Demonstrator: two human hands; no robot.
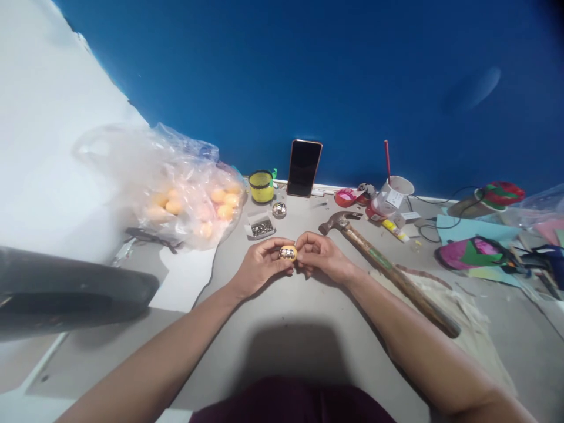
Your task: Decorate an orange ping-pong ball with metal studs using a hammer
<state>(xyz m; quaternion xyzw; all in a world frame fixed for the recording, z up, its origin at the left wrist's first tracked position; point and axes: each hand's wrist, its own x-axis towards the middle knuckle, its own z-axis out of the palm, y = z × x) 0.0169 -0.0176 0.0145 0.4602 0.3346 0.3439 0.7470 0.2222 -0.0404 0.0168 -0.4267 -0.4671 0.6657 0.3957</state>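
My left hand (263, 265) grips a small orange-yellow ball (289, 252) between thumb and fingers. Rows of shiny metal tack heads cover part of the ball. My right hand (322, 257) is closed in a pinch right against the ball's right side; whatever its fingertips hold is hidden. Just beyond my left hand lies a small open box (261, 228) full of shiny metal tacks. Behind that box sits a second ball (279, 210), its visible side covered with silvery tack heads.
A claw hammer (379, 258) lies diagonally beside my right forearm. At left, a clear plastic bag (194, 202) contains several orange balls. A phone (305, 168) leans against the blue wall, near a yellow cup (261, 187). A white cup (399, 187) and coloured craft pieces (473, 252) occupy the right.
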